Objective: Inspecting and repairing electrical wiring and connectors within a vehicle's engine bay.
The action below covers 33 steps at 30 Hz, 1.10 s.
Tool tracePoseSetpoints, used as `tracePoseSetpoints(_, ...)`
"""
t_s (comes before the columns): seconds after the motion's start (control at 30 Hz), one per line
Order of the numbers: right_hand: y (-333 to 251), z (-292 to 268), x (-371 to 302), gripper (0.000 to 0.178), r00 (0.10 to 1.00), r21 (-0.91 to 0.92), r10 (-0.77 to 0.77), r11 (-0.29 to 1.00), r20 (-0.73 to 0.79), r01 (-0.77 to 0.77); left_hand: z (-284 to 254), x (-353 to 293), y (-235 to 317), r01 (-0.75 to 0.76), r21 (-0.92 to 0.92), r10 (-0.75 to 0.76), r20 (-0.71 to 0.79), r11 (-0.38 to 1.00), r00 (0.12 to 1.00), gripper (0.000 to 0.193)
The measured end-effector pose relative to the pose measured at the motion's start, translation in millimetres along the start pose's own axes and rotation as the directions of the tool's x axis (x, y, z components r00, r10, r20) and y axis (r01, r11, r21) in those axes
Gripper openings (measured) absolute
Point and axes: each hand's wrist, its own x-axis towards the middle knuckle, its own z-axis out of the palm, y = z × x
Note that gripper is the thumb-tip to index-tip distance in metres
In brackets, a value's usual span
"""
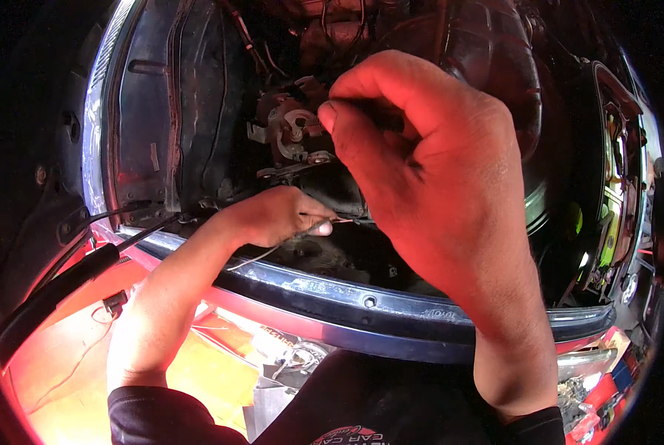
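My left hand (276, 215) reaches over the edge of an open car compartment. Its thumb and fingers pinch a thin wire (267, 254), whose tail hangs down toward the painted rim. The wire's tip past my fingertips looks bare and copper-coloured. Closer to the camera, my right hand (454, 178) is raised over the compartment with thumb and forefinger pressed together. Whatever lies in that pinch, if anything, cannot be made out. Beyond my left hand is a metal latch mechanism (298, 126), partly covered by my right hand.
The car body's painted rim (332, 300) curves across in front of me. A dark strut (57, 300) slants at the left, beside a cable. An opening with yellow-green parts (610, 200) is at the right. Below are an orange-lit floor (191, 378) and mixed items at lower right.
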Motion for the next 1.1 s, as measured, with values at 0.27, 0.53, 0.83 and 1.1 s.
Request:
tracePoseSetpoints(0.27,-1,5,-3,0.005,1.0,0.033,-0.012,0.999,-0.005,0.012,-5,12,-23,0.058,-0.193,-0.054,0.025,0.98,0.998,0.058)
tracePoseSetpoints(0.53,-4,1,-3,0.006,0.999,-0.013,0.014,1.0,0.037,-0.013,5,11,-25,0.011,0.015,-0.01,-0.047,1.0,0.999,0.033)
tracePoseSetpoints(0.83,-2,3,-3,0.007,1.0,-0.045,-0.019,0.999,0.022,0.02,22,18,-20,-0.13,0.666,0.425,-0.302,0.735,0.853,0.02)
tracePoseSetpoints(1.1,2,1,0,0.011,1.0,-0.032,-0.027,0.999,-0.005,0.027,21,3,-6,0.01,0.518,0.249,-0.427,0.856,0.869,0.013)
